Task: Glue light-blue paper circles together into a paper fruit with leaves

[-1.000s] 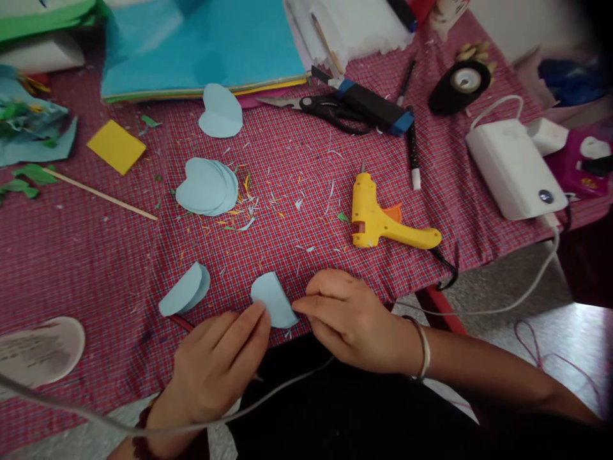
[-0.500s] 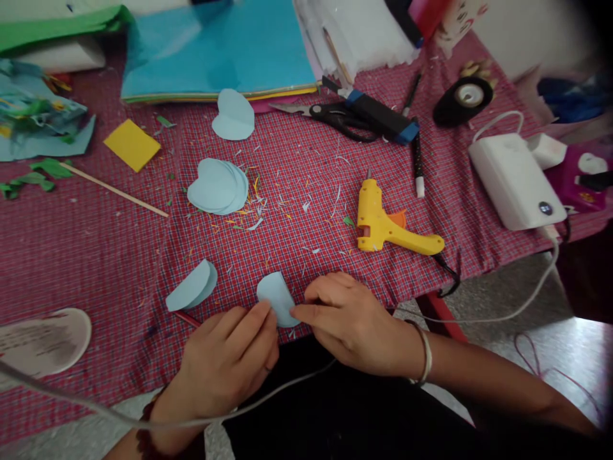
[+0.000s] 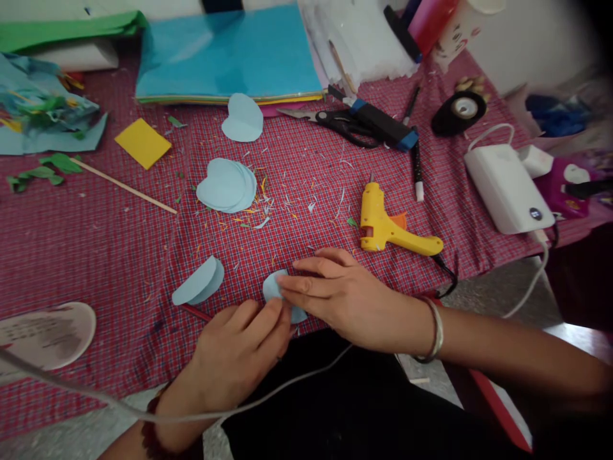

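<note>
We are watching a light-blue paper cutout (image 3: 271,288) that, in our judgement, could be slipping or creasing askew if fingers are pressing unevenly over the rumpled checked tablecloth (image 3: 119,255). It is lying by the near edge, partly beneath the outstretched fingers of the right hand (image 3: 357,300); the left hand (image 3: 244,354) is covering its near part with bunched fingers, pinching or merely pressing, we cannot tell.

The paper (image 3: 272,287) is light blue, the glue gun (image 3: 379,223) yellow, the tablecloth (image 3: 110,255) red-checked.
</note>
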Demonstrator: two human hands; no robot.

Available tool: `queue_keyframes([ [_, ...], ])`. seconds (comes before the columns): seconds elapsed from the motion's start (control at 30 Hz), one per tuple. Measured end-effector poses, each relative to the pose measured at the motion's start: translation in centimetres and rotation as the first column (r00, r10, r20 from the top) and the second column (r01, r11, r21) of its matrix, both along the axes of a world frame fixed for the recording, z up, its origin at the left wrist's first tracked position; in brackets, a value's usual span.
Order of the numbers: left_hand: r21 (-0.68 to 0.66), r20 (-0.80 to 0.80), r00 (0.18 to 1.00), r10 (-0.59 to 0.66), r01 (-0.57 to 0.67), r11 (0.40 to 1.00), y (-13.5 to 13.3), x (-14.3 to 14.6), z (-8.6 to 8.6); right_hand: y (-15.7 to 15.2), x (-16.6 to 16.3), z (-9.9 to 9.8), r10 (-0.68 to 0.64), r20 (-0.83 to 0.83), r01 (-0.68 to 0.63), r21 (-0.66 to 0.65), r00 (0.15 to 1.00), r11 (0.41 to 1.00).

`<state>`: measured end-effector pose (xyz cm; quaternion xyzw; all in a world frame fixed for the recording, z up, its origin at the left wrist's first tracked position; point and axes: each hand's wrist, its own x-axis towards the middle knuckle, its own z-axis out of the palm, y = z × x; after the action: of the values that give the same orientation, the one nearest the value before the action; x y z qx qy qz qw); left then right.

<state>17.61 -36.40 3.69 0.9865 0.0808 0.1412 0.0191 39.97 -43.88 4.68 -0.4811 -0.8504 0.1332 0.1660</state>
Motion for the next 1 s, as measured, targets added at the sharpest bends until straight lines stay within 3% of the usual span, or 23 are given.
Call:
queue_keyframes([
  [0.13,-0.027,0.051,0.999,-0.004,0.005,1.0,-0.1,-0.1,0.0,-0.6,0.4,0.0,0.002,0.012,-0.001,-0.054,1.0,0.999],
  [0.33,0.006,0.066,0.998,-0.004,0.004,1.0,-0.2,0.4,-0.1,-0.1,-0.1,-0.3,-0.055,0.04,0.055,0.002,0.998,0.998],
  [0.57,0.017,0.073,0.997,0.009,-0.011,1.0,-0.2,0.4,0.0,-2.2,-0.2,-0.4,-0.043,0.069,0.04,0.043,0.997,0.998],
  [0.83,0.036,0.034,0.993,-0.117,0.115,0.993,-0.4,-0.3,-1.0,-2.1,-0.6,-1.1,-0.03,0.096,0.02,0.11,0.995,0.994],
  [1.0,0.1,0.108,0.984,-0.141,0.131,0.986,-0.2,0.0,-1.4,-3.4,-0.8,-1.0,-0.039,0.092,0.03,0.091,0.995,0.995],
])
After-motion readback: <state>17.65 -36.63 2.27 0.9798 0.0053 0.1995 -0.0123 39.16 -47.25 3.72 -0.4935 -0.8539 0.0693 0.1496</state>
